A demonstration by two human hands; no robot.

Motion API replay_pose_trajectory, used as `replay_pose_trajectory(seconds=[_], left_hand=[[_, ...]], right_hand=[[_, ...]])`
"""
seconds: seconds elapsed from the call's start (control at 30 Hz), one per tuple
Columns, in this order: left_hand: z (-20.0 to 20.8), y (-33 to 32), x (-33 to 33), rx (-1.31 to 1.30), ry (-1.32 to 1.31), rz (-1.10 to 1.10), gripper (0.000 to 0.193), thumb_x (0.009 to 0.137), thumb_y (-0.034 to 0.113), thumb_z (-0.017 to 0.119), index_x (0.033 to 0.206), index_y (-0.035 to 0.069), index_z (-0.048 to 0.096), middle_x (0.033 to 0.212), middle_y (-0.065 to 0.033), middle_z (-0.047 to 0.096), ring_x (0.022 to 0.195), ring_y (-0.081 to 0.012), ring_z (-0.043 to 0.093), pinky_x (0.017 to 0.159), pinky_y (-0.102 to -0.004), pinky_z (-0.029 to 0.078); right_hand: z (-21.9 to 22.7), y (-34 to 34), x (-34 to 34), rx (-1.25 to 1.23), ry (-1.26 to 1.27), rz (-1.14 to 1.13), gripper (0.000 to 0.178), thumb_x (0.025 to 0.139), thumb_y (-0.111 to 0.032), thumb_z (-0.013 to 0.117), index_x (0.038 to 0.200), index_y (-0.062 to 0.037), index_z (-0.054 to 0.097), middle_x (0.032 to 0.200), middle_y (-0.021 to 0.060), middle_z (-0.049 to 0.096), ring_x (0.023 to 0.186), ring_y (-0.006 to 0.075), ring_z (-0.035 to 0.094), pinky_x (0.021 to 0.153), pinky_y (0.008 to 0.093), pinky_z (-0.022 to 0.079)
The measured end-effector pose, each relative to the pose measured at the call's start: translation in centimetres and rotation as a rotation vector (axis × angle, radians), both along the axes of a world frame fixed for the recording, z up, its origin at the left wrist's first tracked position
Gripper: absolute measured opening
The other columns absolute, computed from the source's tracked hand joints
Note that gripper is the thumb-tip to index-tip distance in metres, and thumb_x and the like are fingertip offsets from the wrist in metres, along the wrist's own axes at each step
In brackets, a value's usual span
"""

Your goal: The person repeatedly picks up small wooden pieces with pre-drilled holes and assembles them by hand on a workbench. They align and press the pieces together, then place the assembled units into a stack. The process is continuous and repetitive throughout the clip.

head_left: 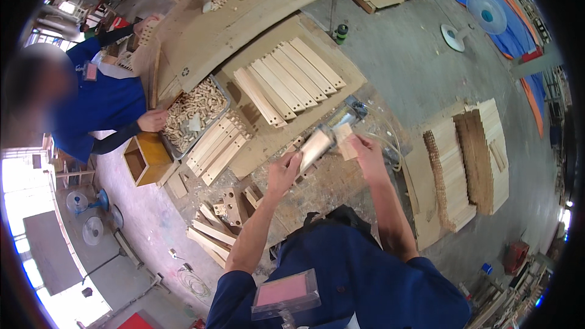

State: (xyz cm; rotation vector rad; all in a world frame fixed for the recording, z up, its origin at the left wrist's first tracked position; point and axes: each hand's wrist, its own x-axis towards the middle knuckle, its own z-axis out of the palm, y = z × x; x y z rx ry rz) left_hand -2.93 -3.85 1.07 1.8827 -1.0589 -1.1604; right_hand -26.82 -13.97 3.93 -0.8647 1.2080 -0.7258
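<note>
My left hand (pixel 284 172) is closed on the near end of a pale wooden slat (pixel 314 151), which tilts up and away over the workbench and is a little blurred. Close by on the right, my right hand (pixel 369 155) pinches a small flat tan piece (pixel 345 141); whether it is wood or sandpaper, I cannot tell. Behind both pieces lies a metal cylinder-shaped tool (pixel 347 116), partly hidden by them. Beyond my hands, a row of wooden slats with drilled ends (pixel 286 79) rests on cardboard. More drilled slats (pixel 217 146) are stacked to the left.
A metal tray (pixel 198 109) of wooden dowels stands left, beside a yellow wooden box (pixel 147 159). A co-worker (pixel 103 91) in blue reaches over the bench there. Loose slats (pixel 210 234) and drilled blocks (pixel 231 206) lie near my left arm. Stacked slats (pixel 451 164) stand at right.
</note>
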Motion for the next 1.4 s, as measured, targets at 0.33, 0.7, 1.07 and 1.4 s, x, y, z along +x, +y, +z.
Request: replay_pose_trajectory(seconds=[0.33,0.7,1.07,1.4], left_hand=[[-2.3,-14.9,1.0,-0.005,-0.113,0.494,0.041,0.080,0.031,0.068,0.096,-0.006,0.058,0.098,-0.0207,0.062,0.091,-0.0343,0.061,0.085,-0.0442,0.047],[-7.2,-21.9,5.4,0.175,-0.804,0.684,0.071,0.076,0.041,0.074,0.127,-0.002,0.050,0.132,-0.0299,0.046,0.119,-0.0446,0.049,0.095,-0.0591,0.039],[-7.3,-17.9,8.2,0.102,-0.779,0.631,0.087,0.083,0.046,0.074,0.148,0.002,0.036,0.150,-0.0312,0.033,0.136,-0.0478,0.037,0.111,-0.0557,0.034],[-4.4,4.3,19.4,0.183,-1.235,0.145,0.027,0.089,0.026,0.067,0.107,0.006,0.064,0.110,-0.0152,0.061,0.108,-0.0322,0.056,0.093,-0.0459,0.041]], right_hand=[[-2.7,-0.4,-4.1,0.067,-0.030,-0.005,0.033,0.101,-0.025,0.058,0.117,0.0026,0.067,0.099,0.0083,0.072,0.084,0.0169,0.070,0.076,0.0304,0.056],[-2.5,-1.6,-5.6,0.119,-0.020,-0.091,0.032,0.102,-0.026,0.057,0.112,0.0029,0.069,0.096,0.0074,0.073,0.083,0.0134,0.068,0.077,0.0275,0.052],[-2.0,-1.6,-4.8,0.088,0.010,-0.034,0.031,0.102,-0.024,0.058,0.111,0.0032,0.069,0.095,0.0095,0.073,0.082,0.0145,0.069,0.074,0.0276,0.053],[-0.9,3.5,-5.1,0.062,0.010,0.053,0.033,0.101,-0.027,0.059,0.113,0.0023,0.068,0.093,0.0088,0.072,0.079,0.0143,0.069,0.069,0.0257,0.052]])
